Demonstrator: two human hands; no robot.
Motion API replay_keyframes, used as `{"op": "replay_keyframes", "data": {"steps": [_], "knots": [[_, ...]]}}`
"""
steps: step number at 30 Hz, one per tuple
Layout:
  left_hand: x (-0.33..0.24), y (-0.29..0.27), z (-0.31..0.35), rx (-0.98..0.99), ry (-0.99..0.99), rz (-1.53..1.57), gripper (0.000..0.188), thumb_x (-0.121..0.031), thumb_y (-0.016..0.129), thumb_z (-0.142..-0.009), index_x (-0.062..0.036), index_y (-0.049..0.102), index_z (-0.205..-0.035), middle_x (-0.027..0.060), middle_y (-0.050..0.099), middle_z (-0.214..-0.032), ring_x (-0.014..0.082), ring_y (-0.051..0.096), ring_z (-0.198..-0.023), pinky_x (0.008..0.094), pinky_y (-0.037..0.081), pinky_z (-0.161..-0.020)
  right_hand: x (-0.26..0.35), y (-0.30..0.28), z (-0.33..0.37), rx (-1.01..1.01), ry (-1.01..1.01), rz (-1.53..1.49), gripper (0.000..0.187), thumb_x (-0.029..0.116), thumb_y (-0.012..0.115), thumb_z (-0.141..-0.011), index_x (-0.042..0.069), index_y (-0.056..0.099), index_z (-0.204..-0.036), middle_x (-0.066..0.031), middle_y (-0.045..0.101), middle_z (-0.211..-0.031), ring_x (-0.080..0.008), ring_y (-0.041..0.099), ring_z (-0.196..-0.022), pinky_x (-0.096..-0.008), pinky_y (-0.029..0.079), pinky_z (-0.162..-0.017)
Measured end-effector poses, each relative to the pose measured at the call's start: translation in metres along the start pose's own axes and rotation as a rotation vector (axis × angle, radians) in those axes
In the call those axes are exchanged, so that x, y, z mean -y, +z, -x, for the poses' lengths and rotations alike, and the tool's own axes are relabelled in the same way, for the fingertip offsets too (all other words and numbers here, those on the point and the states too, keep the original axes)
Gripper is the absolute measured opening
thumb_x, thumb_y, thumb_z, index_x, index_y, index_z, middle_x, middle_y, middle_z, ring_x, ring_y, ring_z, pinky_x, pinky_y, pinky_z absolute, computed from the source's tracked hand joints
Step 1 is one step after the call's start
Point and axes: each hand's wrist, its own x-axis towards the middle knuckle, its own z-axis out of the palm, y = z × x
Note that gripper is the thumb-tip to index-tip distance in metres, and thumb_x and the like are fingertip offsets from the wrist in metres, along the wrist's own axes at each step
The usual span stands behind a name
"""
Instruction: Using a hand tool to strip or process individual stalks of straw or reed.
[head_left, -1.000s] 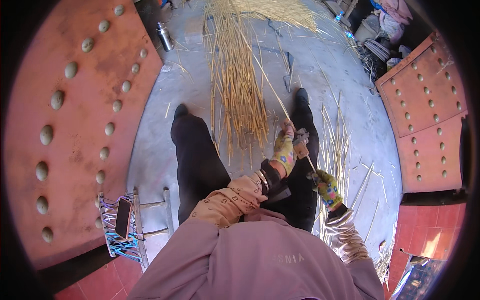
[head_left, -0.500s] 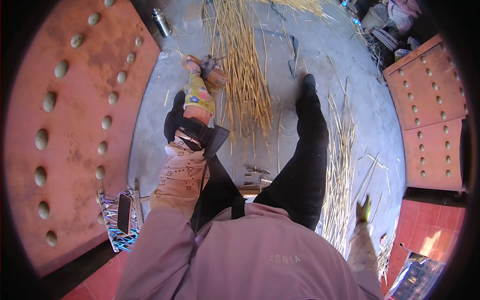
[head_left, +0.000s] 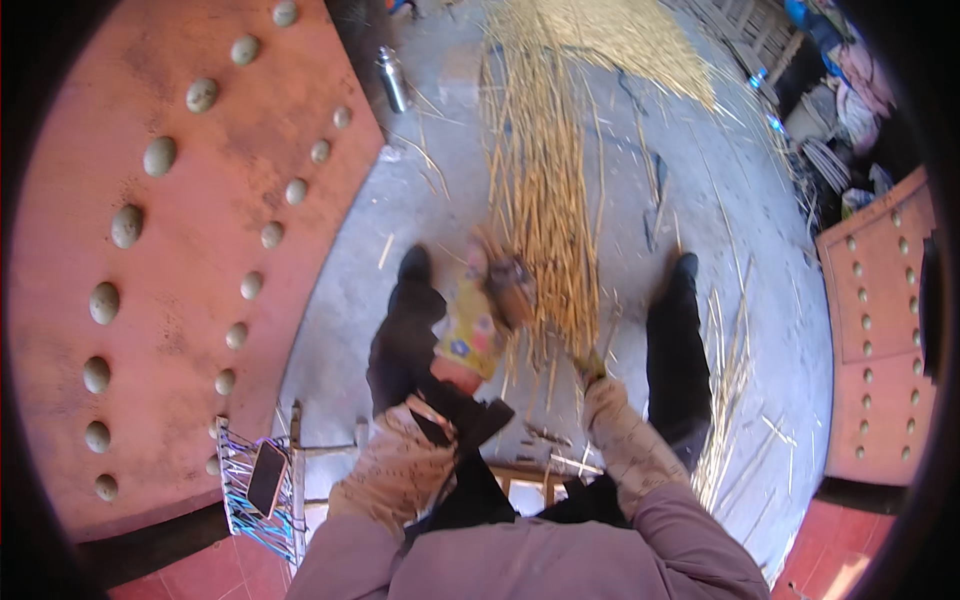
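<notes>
- while the left hand [head_left: 468, 328] sits just left of the stalks [head_left: 560, 230] in the head view, the right hand [head_left: 591, 368] is at their lower ends.
- the left hand's gloved fingers look clamped on a small block [head_left: 513, 292]; blur hides the exact hold, and i cannot tell whether the block touches the stalks.
- the right hand is blurred and partly hidden, so i cannot tell if its fingers are apart, together or clamped on a stalk end.
- the stalks lie in a long bundle on the floor [head_left: 360, 230], their ends toward the person; loose straw [head_left: 725, 420] lies beyond the right leg [head_left: 675, 350].
- the step in hand, as i judge it, is getting a stalk out of the near ends with the right hand, the block at the ready in the left.
- the next move would call for a firm pinch on one end and a straight pull, so neighbours do not drag along, with the block held clear.
</notes>
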Motion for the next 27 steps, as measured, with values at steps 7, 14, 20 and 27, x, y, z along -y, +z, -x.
{"op": "replay_keyframes", "data": {"steps": [7, 14, 20, 27], "knots": [[0.0, -0.001, -0.003, -0.048, -0.046, -0.002, 0.025, -0.036, 0.053, -0.079, -0.012, 0.052, -0.088, -0.0018, 0.052, -0.072, 0.0133, 0.051, -0.068, 0.0296, 0.042, -0.062, -0.019, 0.01, 0.006, 0.027, 0.095, -0.231, 0.019, 0.025, 0.048, -0.082, 0.007, 0.052, -0.089, -0.0033, 0.048, -0.059, -0.0145, 0.047, -0.049, -0.028, 0.04, -0.045], [0.016, -0.027, -0.013, -0.048, -0.015, -0.101, 0.028, -0.039, 0.051, -0.08, -0.0118, 0.053, -0.086, -0.0019, 0.052, -0.07, 0.0134, 0.051, -0.064, 0.0295, 0.043, -0.059, 0.164, 0.077, 0.092, 0.527, 0.019, -0.338, 0.03, 0.01, 0.045, -0.082, 0.003, 0.043, -0.111, -0.0002, 0.046, -0.054, -0.0119, 0.047, -0.046, -0.0242, 0.038, -0.04], [0.033, -0.029, 0.008, -0.032, -0.191, -0.242, 0.029, -0.041, 0.052, -0.079, -0.0122, 0.054, -0.08, -0.0015, 0.053, -0.068, 0.0136, 0.051, -0.058, 0.0276, 0.043, -0.052, 0.149, 0.017, 0.198, 0.719, 0.363, -0.469, 0.02, 0.022, 0.037, -0.088, 0.007, 0.047, -0.098, 0.0038, 0.038, -0.057, -0.0083, 0.037, -0.047, -0.0212, 0.032, -0.042], [0.069, -0.024, 0.059, 0.014, -0.4, -0.459, 0.03, -0.042, 0.051, -0.079, -0.012, 0.053, -0.082, -0.0014, 0.053, -0.067, 0.0126, 0.05, -0.053, 0.0257, 0.042, -0.048, 0.202, 0.044, 0.391, 0.436, -0.534, -0.366, 0.034, 0.037, 0.045, -0.084, 0.011, 0.045, -0.105, 0.0058, 0.04, -0.066, -0.0018, 0.033, -0.048, -0.018, 0.028, -0.04]]}}
